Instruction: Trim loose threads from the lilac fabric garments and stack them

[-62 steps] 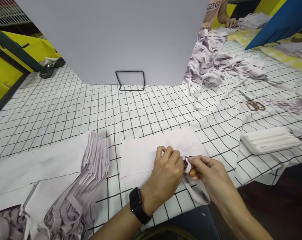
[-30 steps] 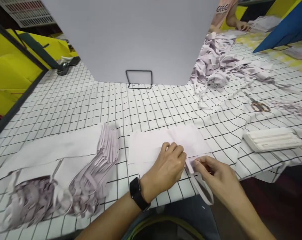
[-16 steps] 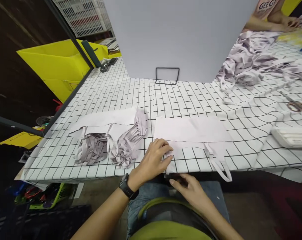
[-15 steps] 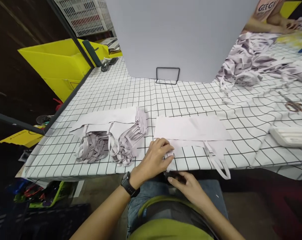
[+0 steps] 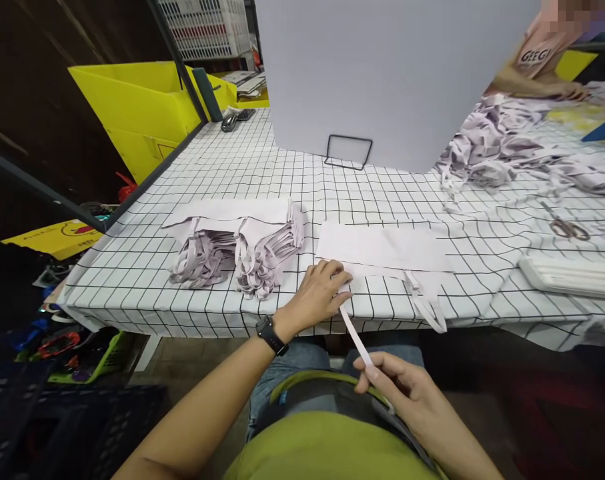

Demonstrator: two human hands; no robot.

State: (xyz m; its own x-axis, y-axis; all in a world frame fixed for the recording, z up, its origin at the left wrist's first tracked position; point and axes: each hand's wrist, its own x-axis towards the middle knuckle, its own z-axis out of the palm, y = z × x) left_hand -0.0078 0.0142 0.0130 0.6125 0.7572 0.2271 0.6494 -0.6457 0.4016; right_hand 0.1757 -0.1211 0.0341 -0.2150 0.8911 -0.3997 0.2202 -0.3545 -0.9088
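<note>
A pale lilac garment piece with thin straps [image 5: 377,247] lies flat near the table's front edge. My left hand [image 5: 325,290] is on its lower left corner, with curled fingers closed on the base of one strap. From there the fabric strap [image 5: 355,337] runs taut over the edge toward me. My right hand [image 5: 399,383] pinches its lower part between thumb and fingers, above my lap. The piece's other strap [image 5: 427,303] lies looped at its right. To the left sits a stack of similar garment pieces [image 5: 232,210], with bunched straps toward me.
A grey panel [image 5: 382,73] with a wire stand [image 5: 349,152] is at the back. Scissors [image 5: 567,227] and a white tray-like object [image 5: 572,277] lie right. Beyond is a fabric heap [image 5: 502,143] by a co-worker's hands [image 5: 567,90]. A yellow bin [image 5: 132,113] stands left.
My right hand has moved from under the table edge toward my body, and the strap is now drawn out straight between my hands. The view has shifted slightly.
</note>
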